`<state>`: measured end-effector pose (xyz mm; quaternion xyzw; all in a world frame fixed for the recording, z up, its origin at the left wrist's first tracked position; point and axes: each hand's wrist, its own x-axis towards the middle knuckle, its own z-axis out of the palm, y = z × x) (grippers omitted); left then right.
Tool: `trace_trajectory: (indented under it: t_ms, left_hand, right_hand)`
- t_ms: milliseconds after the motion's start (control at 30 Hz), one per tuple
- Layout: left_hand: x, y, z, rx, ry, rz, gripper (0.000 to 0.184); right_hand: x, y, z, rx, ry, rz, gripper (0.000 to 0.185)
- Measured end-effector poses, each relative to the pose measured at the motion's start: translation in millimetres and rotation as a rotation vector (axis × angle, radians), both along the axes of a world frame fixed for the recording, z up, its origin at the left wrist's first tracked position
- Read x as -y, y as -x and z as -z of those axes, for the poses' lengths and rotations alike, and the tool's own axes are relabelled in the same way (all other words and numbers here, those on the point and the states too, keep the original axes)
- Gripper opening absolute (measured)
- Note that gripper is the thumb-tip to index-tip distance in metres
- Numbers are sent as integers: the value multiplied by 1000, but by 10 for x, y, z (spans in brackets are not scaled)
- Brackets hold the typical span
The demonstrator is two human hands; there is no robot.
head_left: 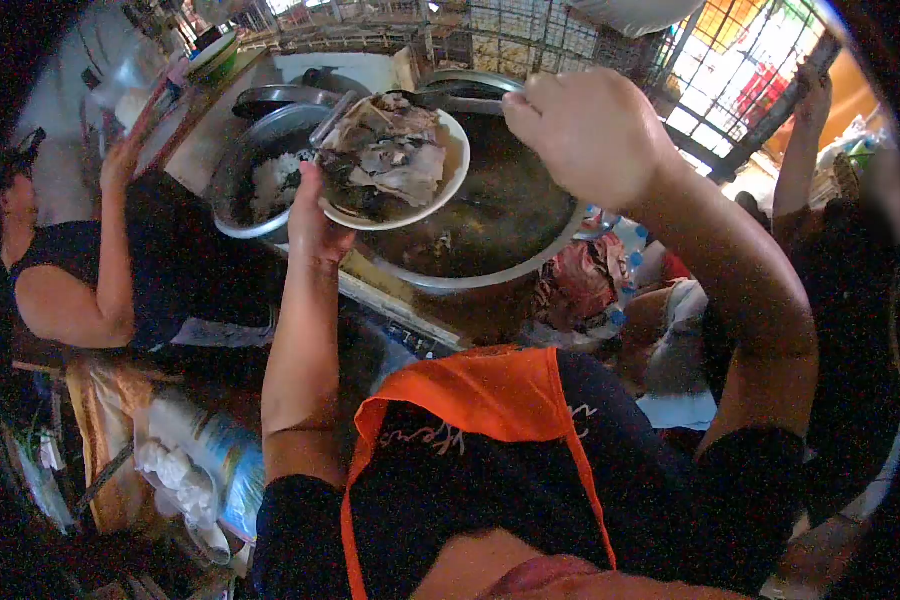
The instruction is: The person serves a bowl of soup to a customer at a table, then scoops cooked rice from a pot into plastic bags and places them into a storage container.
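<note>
My left hand [320,222] grips the near left edge of a white bowl [457,165], the thumb at its rim. Greyish pieces of cooked meat [395,155] fill the bowl. It is held over the left part of a wide metal pot [450,283] of brown broth [505,215]. Above the pot's right side, my right hand [590,135] is raised with its fingers closed. What it holds is hidden by the back of the hand.
Left of the large pot stands a smaller metal pot [235,222] with white rice [275,180]. A lid [270,97] rests behind it. Plastic bags of dark reddish stuff [575,280] lie at the right. One person [80,260] is at the left, another [850,260] at the right.
</note>
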<state>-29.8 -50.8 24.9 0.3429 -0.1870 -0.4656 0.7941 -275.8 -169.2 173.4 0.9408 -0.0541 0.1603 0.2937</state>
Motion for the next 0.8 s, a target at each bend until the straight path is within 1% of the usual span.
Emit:
trace_trajectory:
  t_ms: [33,100,167,233,300,367,400,467,500,533,600,667,800]
  left_hand:
    - [-8,73,-72,-2,3,3,50]
    - [-29,221,-204,23,-55,-79,51]
    - [-18,178,-132,39,-24,-69,52]
    - [-12,113,-46,60,12,-60,52]
    - [-17,62,34,105,7,-62,57]
    - [-22,42,61,111,12,-54,57]
    - [-30,54,67,115,14,-46,56]
    - [-30,100,37,106,16,-51,56]
    - [-21,119,26,107,23,-52,55]
    - [-25,113,47,53,20,-71,52]
    - [-39,128,10,18,13,-57,53]
    - [-75,123,19,-24,6,-48,53]
    - [-89,60,55,-10,-36,-101,55]
  right_hand:
    - [-10,21,20,-2,3,3,14]
    - [-2,85,52,92,52,-70,14]
    - [22,133,23,135,67,-66,15]
    - [60,170,-28,236,93,-4,15]
    - [24,236,-68,246,47,-1,14]
    - [40,269,-63,285,-27,-6,14]
    - [55,263,-44,282,-30,-8,14]
    - [77,237,25,270,-128,-55,14]
    - [71,233,66,269,-133,-54,14]
    - [54,216,98,218,-124,-20,16]
    - [16,191,176,166,-114,12,17]
    - [-30,166,284,142,-154,5,28]
    - [-51,153,347,79,-183,11,28]
